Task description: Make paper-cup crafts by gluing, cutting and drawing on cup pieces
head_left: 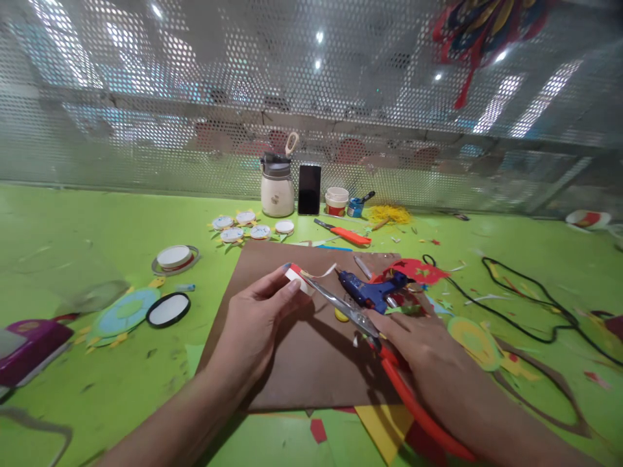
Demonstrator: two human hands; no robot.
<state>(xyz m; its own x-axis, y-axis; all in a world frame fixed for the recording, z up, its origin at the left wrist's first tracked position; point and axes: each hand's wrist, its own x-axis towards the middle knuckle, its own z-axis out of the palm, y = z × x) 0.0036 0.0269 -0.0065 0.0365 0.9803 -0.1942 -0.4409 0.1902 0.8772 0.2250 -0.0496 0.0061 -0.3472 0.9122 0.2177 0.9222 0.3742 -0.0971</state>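
Over the brown board (282, 376), my left hand (263, 308) pinches a small white and red piece of paper (294, 277) between thumb and fingers. My right hand (409, 337) grips red-handled scissors (360, 319), whose metal blades point left and reach the paper's edge. A thin white strip curls away beside the blade tips. Just beyond my right hand lies a blue glue gun (370, 288) on the board, its nozzle toward the left. Red paper with cut-out shapes (418, 271) rests by the glue gun. My right fingers are partly hidden behind the scissors' handles.
Along the back stand a white bottle (277, 194), a phone (309, 189), a paint tub (336, 202) and a blue jar (355, 207). An orange cutter (350, 235) lies before them. Paper discs (232, 234) sit left, a black cord (516, 334) right. A purple device (34, 350) is far left.
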